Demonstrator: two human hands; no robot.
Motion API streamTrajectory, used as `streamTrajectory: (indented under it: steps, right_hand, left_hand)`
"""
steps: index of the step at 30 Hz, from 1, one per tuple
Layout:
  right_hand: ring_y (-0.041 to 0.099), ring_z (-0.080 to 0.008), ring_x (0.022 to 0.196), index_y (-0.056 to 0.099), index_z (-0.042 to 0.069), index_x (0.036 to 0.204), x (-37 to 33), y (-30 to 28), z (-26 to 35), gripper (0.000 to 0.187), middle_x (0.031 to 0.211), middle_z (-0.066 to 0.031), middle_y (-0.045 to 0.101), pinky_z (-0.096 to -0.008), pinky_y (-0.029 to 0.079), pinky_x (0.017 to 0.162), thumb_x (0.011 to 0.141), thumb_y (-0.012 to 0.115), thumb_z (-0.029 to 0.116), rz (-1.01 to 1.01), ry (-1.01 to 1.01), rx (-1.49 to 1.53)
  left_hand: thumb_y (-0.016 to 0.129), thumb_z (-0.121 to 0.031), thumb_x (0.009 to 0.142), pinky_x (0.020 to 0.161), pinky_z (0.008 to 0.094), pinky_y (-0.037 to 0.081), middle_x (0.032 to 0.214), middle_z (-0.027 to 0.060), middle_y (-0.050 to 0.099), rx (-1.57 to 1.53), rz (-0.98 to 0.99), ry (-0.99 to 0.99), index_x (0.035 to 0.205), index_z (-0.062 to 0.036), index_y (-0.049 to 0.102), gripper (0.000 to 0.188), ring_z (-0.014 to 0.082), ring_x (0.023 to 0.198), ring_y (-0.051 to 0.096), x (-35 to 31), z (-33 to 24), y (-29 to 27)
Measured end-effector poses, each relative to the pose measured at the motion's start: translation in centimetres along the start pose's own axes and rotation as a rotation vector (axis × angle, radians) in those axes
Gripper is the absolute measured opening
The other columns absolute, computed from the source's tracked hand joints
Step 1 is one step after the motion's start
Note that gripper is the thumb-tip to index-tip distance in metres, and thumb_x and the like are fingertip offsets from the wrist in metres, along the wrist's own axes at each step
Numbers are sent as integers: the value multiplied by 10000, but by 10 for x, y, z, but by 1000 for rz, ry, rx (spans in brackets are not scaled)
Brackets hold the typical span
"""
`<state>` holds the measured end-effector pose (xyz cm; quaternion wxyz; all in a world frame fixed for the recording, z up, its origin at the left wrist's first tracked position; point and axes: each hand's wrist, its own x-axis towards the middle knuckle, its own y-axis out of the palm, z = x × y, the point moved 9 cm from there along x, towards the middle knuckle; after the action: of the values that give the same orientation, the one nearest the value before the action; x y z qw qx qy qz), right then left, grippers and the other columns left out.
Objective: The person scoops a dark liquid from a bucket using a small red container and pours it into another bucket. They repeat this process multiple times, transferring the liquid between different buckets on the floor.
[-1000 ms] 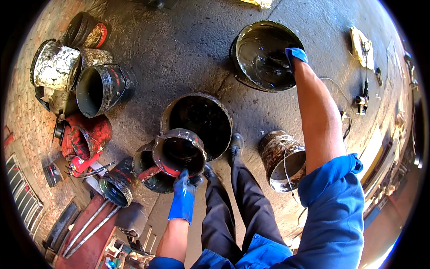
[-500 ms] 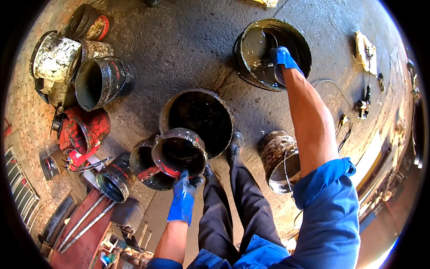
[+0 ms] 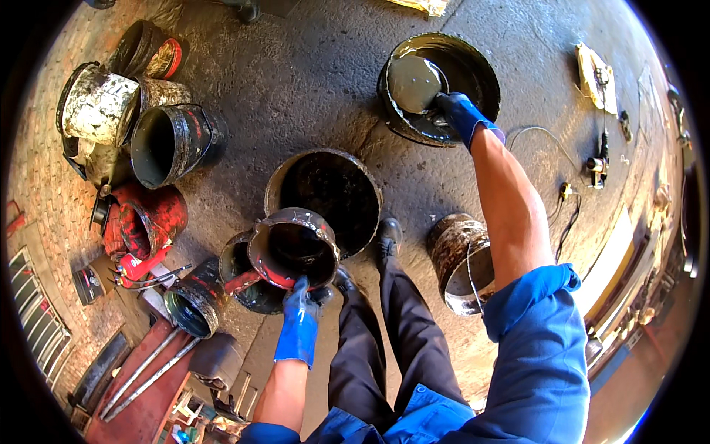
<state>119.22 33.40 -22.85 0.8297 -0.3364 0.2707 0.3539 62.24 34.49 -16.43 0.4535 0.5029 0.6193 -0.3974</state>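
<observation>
My right hand [image 3: 467,117], in a blue glove, is closed on a round scoop-like vessel [image 3: 445,83] with grey liquid in it, inside a large dirty bucket [image 3: 489,65] at the far right; its full shape is hidden. My left hand [image 3: 299,323], also blue-gloved, grips the near rim of a dark round pot [image 3: 325,228] with red marks. A red handle-like piece [image 3: 242,282] sticks out to the pot's left. Behind the pot stands a wide black-lined tub [image 3: 375,186]. Another dark container [image 3: 234,257] is partly hidden beneath the pot.
Stained buckets [image 3: 103,111] cluster at the left, beside a red bucket [image 3: 151,218] and a fire extinguisher [image 3: 137,266]. A bucket with a wire handle [image 3: 451,248] lies tilted right of my legs. Cables [image 3: 569,214] and a power tool [image 3: 597,166] lie at the far right.
My right hand has raised the scoop-like vessel, and grey liquid now shows in it. My left hand still grips the pot.
</observation>
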Motion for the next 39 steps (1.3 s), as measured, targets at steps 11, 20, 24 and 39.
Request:
streamTrajectory:
  steps: [11, 20, 24, 39]
  right_hand:
    - [562, -166, 579, 622, -37, 807, 34, -28, -41, 170, 693, -109, 608, -274, 445, 560, 794, 563, 122, 7, -74, 321]
    - [556, -187, 506, 600, -51, 802, -9, -72, -36, 177, 663, -126, 605, -293, 441, 482, 806, 558, 121, -120, -39, 455]
    - [550, -193, 476, 610, -28, 778, -39, -83, -20, 158, 637, -117, 602, -306, 446, 460, 803, 530, 105, -188, -81, 265]
    - [604, -236, 478, 614, -28, 798, -187, 110, -36, 223, 652, -167, 631, -353, 505, 419, 847, 499, 156, 217, 71, 166]
  left_hand:
    - [582, -125, 810, 554, 429, 505, 903, 139, 622, -150, 35, -51, 1053, -56, 537, 257, 290, 679, 607, 6, 8, 2]
    - [565, -214, 838, 569, 392, 488, 834, 138, 616, -109, 84, -107, 999, -50, 553, 231, 261, 652, 578, -12, 10, 23]
    - [543, -214, 850, 581, 389, 496, 890, 159, 622, -43, 97, -93, 1006, -41, 554, 233, 264, 686, 594, -22, 2, 19]
    - [570, -184, 834, 555, 444, 523, 863, 153, 632, -7, 144, -2, 1046, -71, 539, 242, 284, 606, 610, -32, -36, -20]
